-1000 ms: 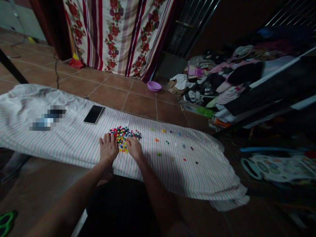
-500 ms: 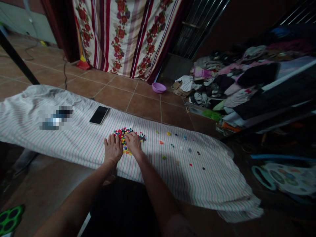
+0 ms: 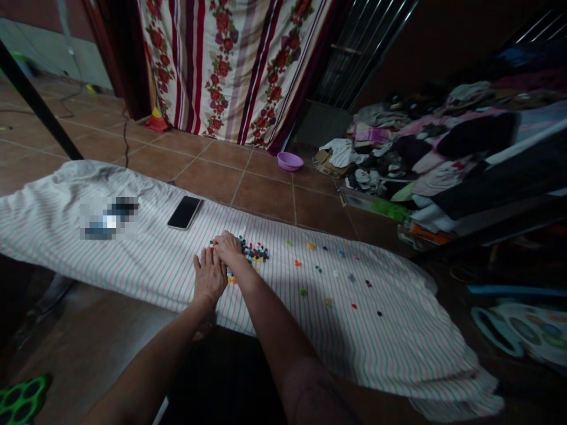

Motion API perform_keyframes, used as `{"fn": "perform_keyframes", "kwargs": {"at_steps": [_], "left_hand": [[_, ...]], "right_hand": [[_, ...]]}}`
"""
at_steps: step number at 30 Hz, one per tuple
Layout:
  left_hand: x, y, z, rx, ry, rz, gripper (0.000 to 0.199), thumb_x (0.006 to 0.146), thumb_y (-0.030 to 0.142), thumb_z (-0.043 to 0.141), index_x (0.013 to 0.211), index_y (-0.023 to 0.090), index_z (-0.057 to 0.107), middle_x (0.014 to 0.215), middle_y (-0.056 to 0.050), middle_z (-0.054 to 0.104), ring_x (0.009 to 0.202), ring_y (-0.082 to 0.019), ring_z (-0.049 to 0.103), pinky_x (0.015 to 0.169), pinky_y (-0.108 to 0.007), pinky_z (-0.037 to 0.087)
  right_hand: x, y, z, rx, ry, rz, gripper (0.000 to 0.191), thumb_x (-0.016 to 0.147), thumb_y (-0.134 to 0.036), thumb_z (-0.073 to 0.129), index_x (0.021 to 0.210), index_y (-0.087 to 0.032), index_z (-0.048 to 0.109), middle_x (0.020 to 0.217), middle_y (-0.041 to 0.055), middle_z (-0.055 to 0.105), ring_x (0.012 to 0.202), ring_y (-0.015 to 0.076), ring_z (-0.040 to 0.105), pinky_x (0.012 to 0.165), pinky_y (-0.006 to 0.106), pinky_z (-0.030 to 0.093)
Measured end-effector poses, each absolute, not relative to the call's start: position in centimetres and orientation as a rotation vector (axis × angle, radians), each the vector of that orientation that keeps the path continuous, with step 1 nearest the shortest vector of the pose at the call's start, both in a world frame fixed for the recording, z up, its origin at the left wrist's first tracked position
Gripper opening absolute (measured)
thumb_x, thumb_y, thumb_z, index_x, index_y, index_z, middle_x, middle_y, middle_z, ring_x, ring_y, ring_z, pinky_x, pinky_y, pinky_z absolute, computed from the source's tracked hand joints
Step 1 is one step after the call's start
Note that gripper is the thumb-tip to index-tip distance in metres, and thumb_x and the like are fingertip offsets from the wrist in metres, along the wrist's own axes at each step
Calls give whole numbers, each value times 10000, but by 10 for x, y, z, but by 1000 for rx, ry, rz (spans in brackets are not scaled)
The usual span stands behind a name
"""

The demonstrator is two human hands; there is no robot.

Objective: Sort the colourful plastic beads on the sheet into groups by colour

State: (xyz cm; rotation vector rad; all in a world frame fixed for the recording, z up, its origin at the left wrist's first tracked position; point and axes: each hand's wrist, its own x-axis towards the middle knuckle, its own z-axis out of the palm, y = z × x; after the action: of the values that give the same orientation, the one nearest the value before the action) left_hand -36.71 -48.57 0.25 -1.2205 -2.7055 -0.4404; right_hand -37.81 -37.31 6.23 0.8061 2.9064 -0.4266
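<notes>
A pile of small multicoloured pieces (image 3: 257, 253), too small to make out their exact kind, lies on a striped cloth (image 3: 381, 354). Flat at the pile's left side, my left hand (image 3: 210, 276) has its fingers stretched out. My right hand (image 3: 228, 247) is over the left part of the pile, fingers curled down beside the left fingertips; what they grip, if anything, is hidden. To the right, little groups of pieces lie apart by colour, among them yellow pieces (image 3: 310, 245), orange pieces (image 3: 297, 262), green pieces (image 3: 303, 292), a red piece (image 3: 354, 306) and a black piece (image 3: 380, 313).
Left of the pile a phone (image 3: 185, 212) lies on the cloth, with a blurred-out object (image 3: 110, 219) farther left. Beyond the cloth's far edge, a purple basin (image 3: 290, 162) stands on the tiled floor before a floral curtain (image 3: 239, 71). Heaped clothes (image 3: 398, 141) are at the right.
My right hand has shifted left across the pile, closer to my left fingertips, uncovering more pieces on the right. My left hand stays flat beside the pile. The view has shifted slightly.
</notes>
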Motion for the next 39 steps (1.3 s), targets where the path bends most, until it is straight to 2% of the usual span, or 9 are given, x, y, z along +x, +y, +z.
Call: {"fn": "perform_keyframes", "kwargs": {"at_steps": [4,13,18,23,33,39], "left_hand": [[-366,-486,4,-1220,-2692,-457,525,917,292,312,1319,14,503,1421,-250,478,1372,-362,393,1123,-578,271],[-367,-486,4,-1221,-2628,-479,526,917,306,302,1287,3,519,1362,-264,523,1327,-397,424,1081,-601,302],[-367,-487,3,-1216,-2597,-478,497,916,305,305,1252,30,546,1353,-263,526,1322,-389,430,1076,-599,300],[-367,-488,4,-1231,-2569,-467,510,926,317,288,1271,32,531,1356,-262,523,1310,-375,441,1066,-589,316],[-366,-488,9,-1241,-2574,-437,533,918,325,274,1268,20,536,1352,-258,525,1273,-385,461,1056,-593,319],[-367,-489,7,-1242,-2580,-409,533,921,331,279,1273,25,536,1355,-250,520,1285,-380,444,1064,-582,313]], "right_hand": [[-378,-372,60,781,2911,-414,224,899,-219,528,1021,-214,716,1065,86,645,989,191,622,826,278,466],[-358,-371,37,915,3123,-771,141,879,-201,533,971,-212,639,1022,40,643,961,151,591,871,255,445],[-347,-371,30,964,3176,-1070,74,812,-174,591,883,-192,591,876,11,651,833,135,596,786,231,457],[-324,-362,25,1111,3109,-1329,94,816,-227,575,906,-199,578,814,-20,661,724,114,607,695,210,461],[-228,-287,21,1677,3061,-1372,105,789,-288,545,859,-211,561,755,-2,670,732,152,653,699,250,493],[-168,-235,28,2167,2948,-1065,148,772,-262,534,885,-189,596,843,51,701,762,155,660,732,251,498]]}}
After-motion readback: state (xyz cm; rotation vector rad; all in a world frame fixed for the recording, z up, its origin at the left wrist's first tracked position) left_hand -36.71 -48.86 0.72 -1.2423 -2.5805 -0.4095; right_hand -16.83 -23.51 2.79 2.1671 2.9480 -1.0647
